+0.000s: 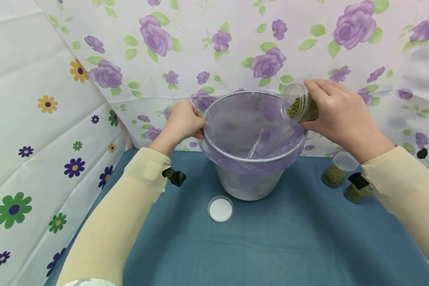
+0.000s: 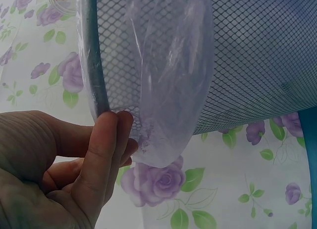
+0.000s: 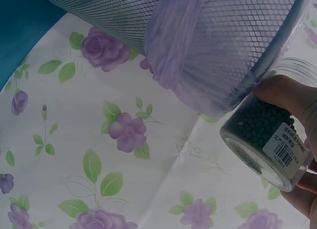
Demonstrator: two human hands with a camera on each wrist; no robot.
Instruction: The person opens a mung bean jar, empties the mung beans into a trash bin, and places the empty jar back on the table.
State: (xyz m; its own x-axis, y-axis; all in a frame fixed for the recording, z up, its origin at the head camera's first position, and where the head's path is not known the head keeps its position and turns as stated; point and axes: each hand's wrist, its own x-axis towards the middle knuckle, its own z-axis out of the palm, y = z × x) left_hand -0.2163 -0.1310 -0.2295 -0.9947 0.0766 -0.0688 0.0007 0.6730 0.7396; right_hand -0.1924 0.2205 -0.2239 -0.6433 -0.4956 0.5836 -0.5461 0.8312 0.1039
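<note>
so, left hand (image 1: 181, 124): gripping bin (image 1: 252, 186) rim, fingers curled on it
right hand (image 1: 337, 113): holding open jar (image 1: 299, 104) tilting over bin, prob. green beans
lid (image 1: 220, 209): lying nr bin base

The mesh wastebasket (image 3: 233, 36) filled the top of the view, lying slantwise, with a pale purple plastic liner (image 3: 183, 61) folded down over its outside. Just below the basket's rim, the right hand (image 3: 297, 140) gripped a clear jar of small green beans (image 3: 262, 135), tilted, its white barcode label (image 3: 287, 150) facing out. A rose-printed cloth (image 3: 109, 155) spread beneath the basket.
</note>
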